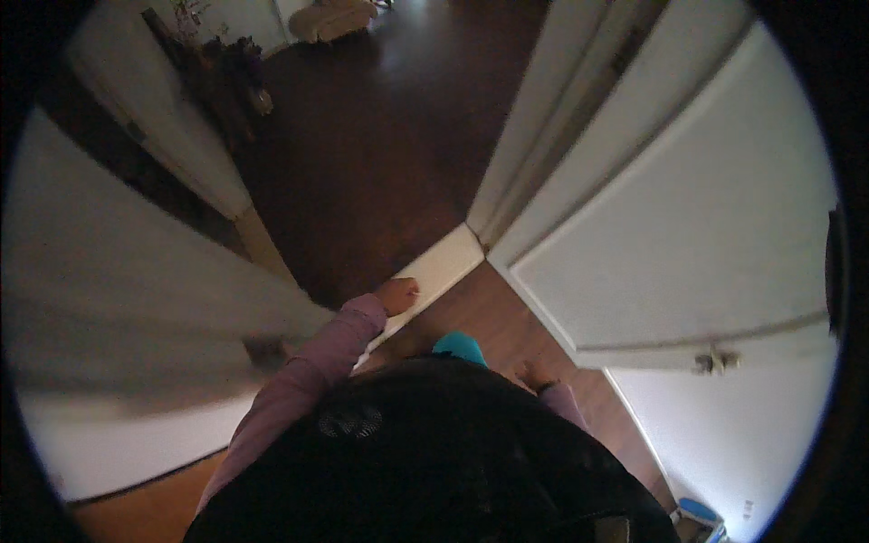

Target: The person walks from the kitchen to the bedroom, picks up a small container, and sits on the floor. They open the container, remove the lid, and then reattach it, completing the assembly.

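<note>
My left hand (398, 296), in a pink sleeve, hangs above the pale door sill (453, 262). Its fingers are curled in, with a small bright spot at them; what they hold, if anything, I cannot make out. Lower and to the right, my right hand (536, 373) hangs by my body over the wooden floor. A dark band circles its wrist, and its dim fingers look loosely apart with nothing visible in them. Between the hands a teal rounded shape (460, 347), perhaps a shoe tip, shows past my dark top (434, 452).
A white panel door (688, 208) with a metal handle (717, 362) stands open on the right. Past the sill lies a dark wood floor (380, 154). Plants (226, 72) stand at the far left, near a tan cushion-like thing (332, 20). A blue-topped bin (699, 511) sits lower right.
</note>
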`<state>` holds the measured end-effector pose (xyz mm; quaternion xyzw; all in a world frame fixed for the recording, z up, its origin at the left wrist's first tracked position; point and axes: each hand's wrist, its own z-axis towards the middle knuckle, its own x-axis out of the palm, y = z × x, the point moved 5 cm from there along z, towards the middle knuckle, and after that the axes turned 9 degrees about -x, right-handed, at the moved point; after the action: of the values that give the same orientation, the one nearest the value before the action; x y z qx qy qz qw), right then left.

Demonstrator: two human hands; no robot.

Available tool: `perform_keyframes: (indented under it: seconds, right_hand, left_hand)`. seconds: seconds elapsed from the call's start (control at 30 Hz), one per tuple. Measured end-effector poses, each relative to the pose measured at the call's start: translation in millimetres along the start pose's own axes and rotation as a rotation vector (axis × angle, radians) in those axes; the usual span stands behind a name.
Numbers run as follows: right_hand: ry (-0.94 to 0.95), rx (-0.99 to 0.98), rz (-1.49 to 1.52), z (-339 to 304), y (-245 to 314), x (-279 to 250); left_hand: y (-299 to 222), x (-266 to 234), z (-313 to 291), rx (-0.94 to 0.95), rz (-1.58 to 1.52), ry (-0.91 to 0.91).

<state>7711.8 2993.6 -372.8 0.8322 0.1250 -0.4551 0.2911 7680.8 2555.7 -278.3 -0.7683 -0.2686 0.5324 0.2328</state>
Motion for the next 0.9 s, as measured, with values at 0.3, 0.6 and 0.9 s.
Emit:
perform_keyframes:
  seconds: [0.3,0.6,0.9]
  right_hand:
    - [0.412,0.135,0.075,245.0,-112.2,-97.4]
    - [0.089,-0.244,0.355,722.1,17.9,-371.4]
    - [0.095,-0.03,0.211,878.5,-32.9,-501.6]
  left_hand:
    - [106.4,-168.4,177.5,-0.243,0.026,-0.155]
    - [304.5,-217.0,116.7,-1.137,-0.089,-0.152]
    - [368.3,-369.4,437.2,-1.001,-0.005,-0.048]
